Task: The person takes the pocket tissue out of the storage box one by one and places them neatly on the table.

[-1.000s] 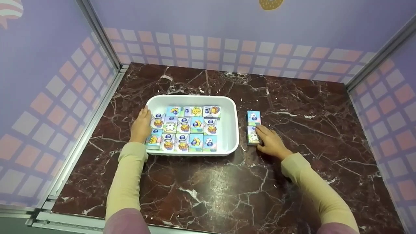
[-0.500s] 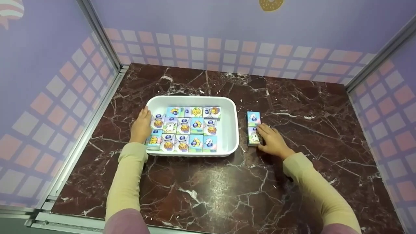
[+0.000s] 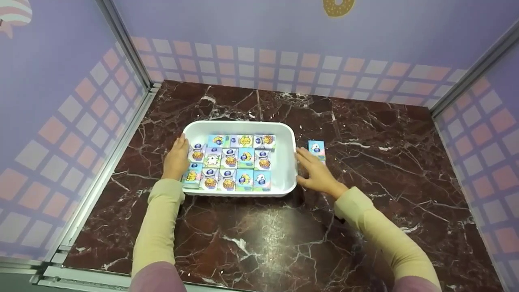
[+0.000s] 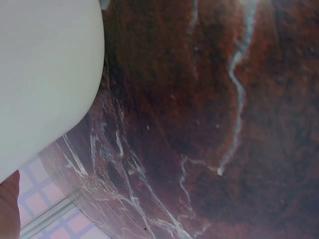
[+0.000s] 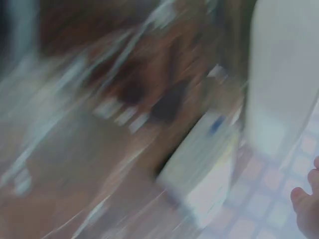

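A white rectangular tray (image 3: 239, 126) holds rows of small cartoon-printed packs (image 3: 246, 157). My left hand (image 3: 176, 158) lies along the tray's left wall with fairly straight fingers; the left wrist view shows its edge beside the white wall (image 4: 45, 64). On the opposite side, my right hand (image 3: 318, 174) is at the tray's right rim, fingers extended, with no pack seen in it. A blue pack (image 3: 316, 149) lies on the table just beyond that hand, which hides the area nearer me. Blurred in the right wrist view is a pack (image 5: 204, 164) beside the tray wall.
The tabletop (image 3: 259, 239) is dark red marble with white veins. Lilac checked panels (image 3: 284, 61) enclose it at the back and both sides, with metal rails (image 3: 134, 117) at the left corner and edge.
My right hand has left the front pack of the pair and moved left to the tray's right rim. My left hand and the tray have hardly moved.
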{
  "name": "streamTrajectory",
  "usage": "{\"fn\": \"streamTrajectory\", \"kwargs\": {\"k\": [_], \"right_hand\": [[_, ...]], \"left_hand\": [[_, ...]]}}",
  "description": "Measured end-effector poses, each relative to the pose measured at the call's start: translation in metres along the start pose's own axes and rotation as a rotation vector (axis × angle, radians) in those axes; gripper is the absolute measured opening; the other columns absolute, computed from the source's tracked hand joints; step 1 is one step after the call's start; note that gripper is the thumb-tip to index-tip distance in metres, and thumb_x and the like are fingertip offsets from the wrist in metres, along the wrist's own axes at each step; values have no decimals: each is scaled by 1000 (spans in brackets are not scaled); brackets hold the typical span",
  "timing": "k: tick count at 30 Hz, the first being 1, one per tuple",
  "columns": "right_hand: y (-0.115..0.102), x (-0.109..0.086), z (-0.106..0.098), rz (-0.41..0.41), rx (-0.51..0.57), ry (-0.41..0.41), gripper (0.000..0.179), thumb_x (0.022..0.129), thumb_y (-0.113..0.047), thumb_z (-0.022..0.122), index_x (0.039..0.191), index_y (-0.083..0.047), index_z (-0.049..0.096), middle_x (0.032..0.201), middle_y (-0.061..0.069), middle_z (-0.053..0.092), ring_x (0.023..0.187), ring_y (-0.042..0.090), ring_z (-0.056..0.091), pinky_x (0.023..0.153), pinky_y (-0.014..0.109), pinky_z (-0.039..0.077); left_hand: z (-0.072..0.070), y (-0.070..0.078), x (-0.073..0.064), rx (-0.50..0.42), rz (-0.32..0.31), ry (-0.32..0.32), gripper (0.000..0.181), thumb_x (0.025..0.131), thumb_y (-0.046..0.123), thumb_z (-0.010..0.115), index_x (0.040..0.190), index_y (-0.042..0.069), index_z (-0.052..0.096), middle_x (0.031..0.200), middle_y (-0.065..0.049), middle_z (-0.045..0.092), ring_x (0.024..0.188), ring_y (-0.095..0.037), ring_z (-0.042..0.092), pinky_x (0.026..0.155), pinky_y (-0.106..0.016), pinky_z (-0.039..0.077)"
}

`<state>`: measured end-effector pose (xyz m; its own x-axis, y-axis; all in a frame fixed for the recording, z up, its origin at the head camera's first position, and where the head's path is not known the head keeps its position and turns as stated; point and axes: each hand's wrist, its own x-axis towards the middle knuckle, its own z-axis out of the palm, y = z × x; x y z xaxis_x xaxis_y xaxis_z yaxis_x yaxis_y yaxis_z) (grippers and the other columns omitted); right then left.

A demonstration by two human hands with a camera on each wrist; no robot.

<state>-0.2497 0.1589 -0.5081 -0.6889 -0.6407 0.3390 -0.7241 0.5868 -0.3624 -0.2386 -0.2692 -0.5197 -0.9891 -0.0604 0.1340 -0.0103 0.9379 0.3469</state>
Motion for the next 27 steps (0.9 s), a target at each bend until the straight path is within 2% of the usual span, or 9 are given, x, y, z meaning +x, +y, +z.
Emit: {"fn": "streamTrajectory", "kwargs": {"k": [3, 8, 11, 15, 21, 27], "right_hand": [[-18, 12, 5, -3, 36, -64, 74, 68, -24, 64, 131, 6, 37, 137, 22, 34, 128, 37, 30, 105, 49, 27], [-40, 29, 14, 31, 60, -227, 79, 70, -27, 64, 135, 2, 31, 143, 17, 27, 130, 32, 29, 106, 45, 26], [-47, 35, 22, 54, 71, -320, 80, 71, -29, 64, 138, -2, 28, 145, 14, 24, 130, 31, 30, 106, 43, 28], [-50, 40, 31, 82, 78, -406, 81, 73, -32, 63, 139, -3, 25, 145, 15, 23, 130, 31, 29, 106, 42, 28], [-52, 46, 36, 120, 51, -464, 82, 74, -35, 64, 140, -7, 25, 145, 13, 24, 132, 27, 27, 108, 38, 25], [-53, 48, 40, 126, -4, -484, 81, 74, -35, 66, 140, -10, 26, 143, 12, 29, 130, 26, 32, 106, 39, 29]], "left_hand": [[0, 0, 0, -7, 8, 12, 60, 71, -12, 53, 129, -10, 37, 144, -17, 25, 130, -36, 27, 103, -49, 29], [0, -1, -1, -5, 12, 8, 60, 70, -12, 53, 128, -11, 37, 143, -18, 26, 129, -37, 27, 103, -50, 28], [0, -1, 0, 0, 19, 8, 60, 70, -11, 53, 128, -11, 38, 143, -18, 26, 129, -38, 27, 103, -50, 29], [-1, -1, 0, -7, 21, 5, 61, 69, -11, 54, 128, -11, 37, 143, -19, 25, 129, -38, 27, 103, -50, 28], [-2, 0, 0, -23, 1, -8, 62, 70, -12, 55, 130, -10, 36, 144, -18, 24, 130, -37, 25, 105, -49, 27], [-1, 0, 0, -20, -4, -14, 63, 70, -12, 54, 130, -9, 36, 144, -17, 23, 130, -37, 25, 104, -49, 27]]}}
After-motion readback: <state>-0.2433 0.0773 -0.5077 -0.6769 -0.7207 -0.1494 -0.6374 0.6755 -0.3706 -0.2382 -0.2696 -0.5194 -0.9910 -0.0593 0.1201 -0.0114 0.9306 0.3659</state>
